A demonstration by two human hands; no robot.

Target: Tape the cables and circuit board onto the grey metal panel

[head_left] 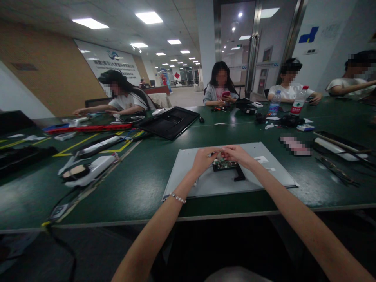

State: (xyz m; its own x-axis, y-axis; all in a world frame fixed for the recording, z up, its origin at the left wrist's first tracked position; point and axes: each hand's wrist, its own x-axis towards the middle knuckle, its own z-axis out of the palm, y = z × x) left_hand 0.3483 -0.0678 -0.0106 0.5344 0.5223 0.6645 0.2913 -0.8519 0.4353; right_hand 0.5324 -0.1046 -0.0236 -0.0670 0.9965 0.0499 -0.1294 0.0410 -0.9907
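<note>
A grey metal panel lies flat on the green table in front of me. A small green circuit board sits on the panel, with a black part beside it. My left hand and my right hand meet just above the board, fingers curled and pinched together over it. What the fingertips grip is too small to make out. A bead bracelet is on my left wrist.
A black monitor frame lies behind the panel. White and black parts and cables are at the left, long strips at the right. Two water bottles stand at the far side. Several people sit around the table.
</note>
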